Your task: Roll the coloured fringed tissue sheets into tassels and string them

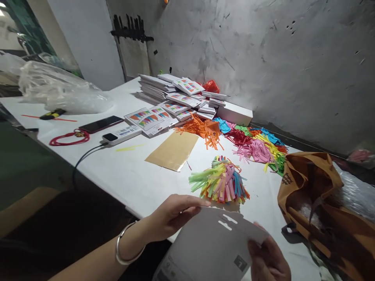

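Both my hands hold a white printed card (213, 242) with hang-hole slots in its upper edge. My left hand (172, 212), a silver bangle on its wrist, pinches the card's upper left corner. Gripping the right edge, my right hand (268, 255) has its thumb in front and most of its fingers behind. Just beyond the card lies a bunch of multicoloured paper tassels (224, 181). A flat tan envelope-like sheet (174, 150) rests farther back on the white table (117, 168).
Stacked printed cards (158, 88) stand by the wall, with loose coloured tassels (254, 150) nearby. A brown bag (310, 203) sits at right. On the left are a phone (101, 124), a white cabled device (121, 134), a red cord (70, 138), a cutter (52, 114) and plastic bags (64, 88).
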{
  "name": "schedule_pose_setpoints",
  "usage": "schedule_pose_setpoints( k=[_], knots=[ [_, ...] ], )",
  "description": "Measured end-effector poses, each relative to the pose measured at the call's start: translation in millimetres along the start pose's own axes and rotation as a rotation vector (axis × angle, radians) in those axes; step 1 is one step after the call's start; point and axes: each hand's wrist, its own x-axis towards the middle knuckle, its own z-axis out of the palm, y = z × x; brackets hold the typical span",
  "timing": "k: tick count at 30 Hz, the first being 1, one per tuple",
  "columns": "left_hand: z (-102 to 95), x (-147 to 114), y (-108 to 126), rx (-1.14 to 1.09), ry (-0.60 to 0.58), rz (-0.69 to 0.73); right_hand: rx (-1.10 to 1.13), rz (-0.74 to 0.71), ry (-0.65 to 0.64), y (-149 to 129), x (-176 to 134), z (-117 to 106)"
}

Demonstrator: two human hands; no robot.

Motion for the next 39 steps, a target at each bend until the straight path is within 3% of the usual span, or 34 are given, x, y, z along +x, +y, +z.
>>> schedule_pose_setpoints(
  k=[2,5,10,16,19,24,30,39],
  knots=[
    [-2.0,9,-1,-0.097,-0.031,0.047,0.1,-0.155,-0.13,-6,14,-4],
    [-3.5,20,2,-0.247,-0.069,-0.008,0.14,-0.338,-0.308,-19,27,-9],
    [-1.4,24,13,-0.128,-0.094,-0.096,-0.16,-0.444,-0.363,-44,32,-15],
    [15.5,27,18,0.019,-0.075,0.018,-0.52,-0.611,-0.465,-63,52,-9],
    [21.8,34,17,0.014,-0.058,0.078,-0.605,-0.579,-0.589,-72,66,0],
    [25.2,45,14,0.047,-0.009,0.089,-0.585,-0.351,-0.771,-90,87,2],
    [29.0,52,6,0.108,-0.052,-0.021,-0.535,-0.167,-0.839,-97,107,0],
    [29.5,51,-7,0.107,-0.082,-0.065,-0.594,-0.265,-0.861,-84,115,3]
  ],
)
